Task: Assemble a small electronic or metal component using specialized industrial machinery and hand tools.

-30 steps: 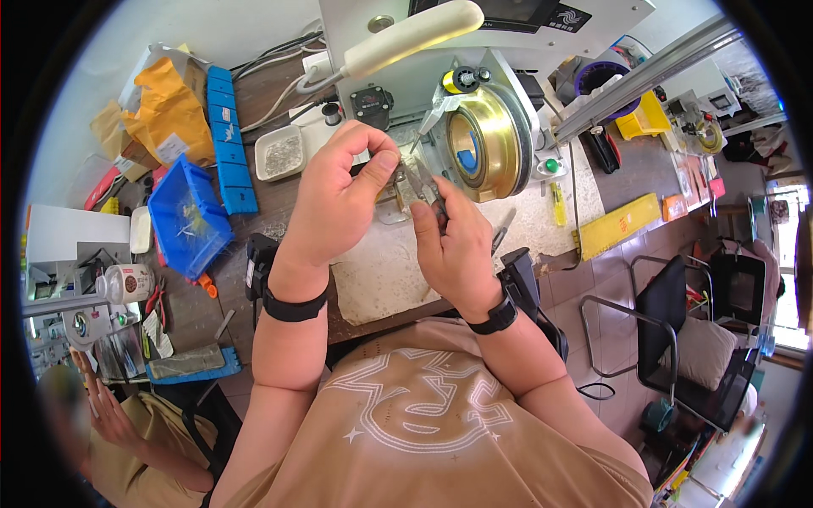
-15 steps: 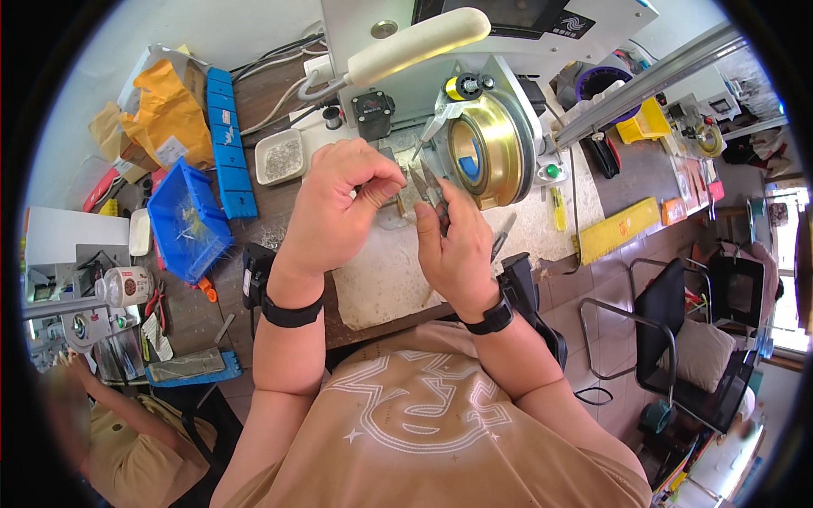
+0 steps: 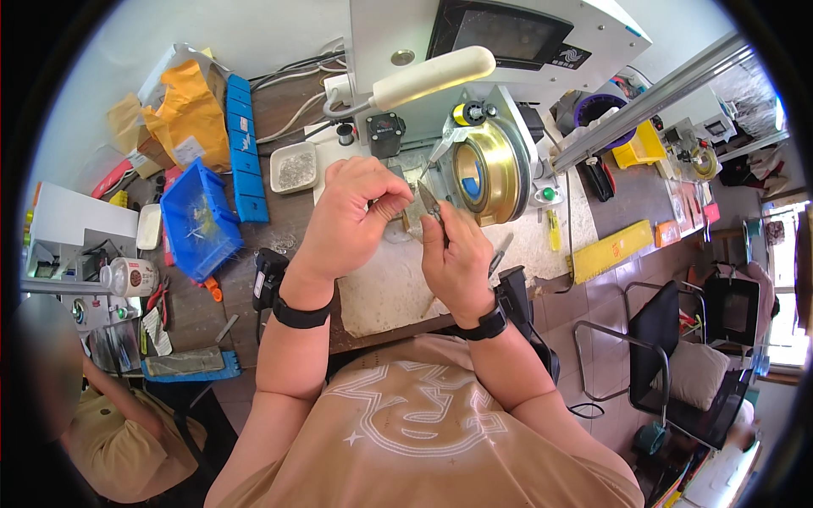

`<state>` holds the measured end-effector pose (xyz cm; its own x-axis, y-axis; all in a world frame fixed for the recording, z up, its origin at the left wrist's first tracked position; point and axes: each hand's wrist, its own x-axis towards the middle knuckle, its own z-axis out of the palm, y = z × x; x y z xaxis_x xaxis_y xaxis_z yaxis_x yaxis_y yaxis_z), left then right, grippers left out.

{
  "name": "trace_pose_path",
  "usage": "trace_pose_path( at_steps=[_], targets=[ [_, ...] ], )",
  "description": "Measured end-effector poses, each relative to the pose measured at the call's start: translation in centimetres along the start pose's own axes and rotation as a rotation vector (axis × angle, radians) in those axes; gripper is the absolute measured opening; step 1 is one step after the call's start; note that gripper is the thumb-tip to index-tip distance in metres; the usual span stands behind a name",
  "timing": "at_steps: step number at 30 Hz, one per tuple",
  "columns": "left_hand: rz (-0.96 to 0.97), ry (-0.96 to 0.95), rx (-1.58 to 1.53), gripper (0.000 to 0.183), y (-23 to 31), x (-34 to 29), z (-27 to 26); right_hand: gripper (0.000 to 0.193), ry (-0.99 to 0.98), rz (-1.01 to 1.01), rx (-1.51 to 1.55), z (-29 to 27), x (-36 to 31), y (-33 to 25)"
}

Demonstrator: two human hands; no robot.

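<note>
My left hand [image 3: 360, 207] is raised over the pale work mat, thumb and fingertips pinched together. Whatever sits in that pinch is too small to make out. Close to its right, my right hand [image 3: 457, 254] is closed around a small pair of pliers [image 3: 429, 201], their pointed jaws aimed up and to the left, near the left fingertips. Just beyond the hands stands a machine with a large brass-coloured wheel [image 3: 506, 173] that has a blue patch at its hub. A small yellow spool [image 3: 463, 114] is mounted above the wheel.
A white lamp arm [image 3: 432, 78] reaches over the workspace. Left are a white dish of small bits [image 3: 294, 168], a blue bin [image 3: 199, 222] and a long blue tray [image 3: 246, 148]. A yellow strip [image 3: 611, 251] lies right. Another person [image 3: 118, 423] sits at the far left.
The jaws of the pliers, spread apart before, now look together. The whole view has shifted slightly, so the bench sits lower in it. Both hands stay close together.
</note>
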<state>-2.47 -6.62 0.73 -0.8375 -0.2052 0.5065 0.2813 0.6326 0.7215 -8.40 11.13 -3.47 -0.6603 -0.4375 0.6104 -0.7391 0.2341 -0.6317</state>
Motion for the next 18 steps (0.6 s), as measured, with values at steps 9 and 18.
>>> trace_pose_path(
  at_steps=[9,18],
  targets=[
    [-0.081,-0.029,-0.098,0.003,-0.9,0.2,-0.6,0.025,0.003,0.002,-0.011,0.7,0.2,0.2],
    [0.186,0.114,-0.070,0.009,-1.8,-0.1,0.5,0.018,-0.040,0.008,-0.114,0.0,-0.5,-0.1]
  ],
)
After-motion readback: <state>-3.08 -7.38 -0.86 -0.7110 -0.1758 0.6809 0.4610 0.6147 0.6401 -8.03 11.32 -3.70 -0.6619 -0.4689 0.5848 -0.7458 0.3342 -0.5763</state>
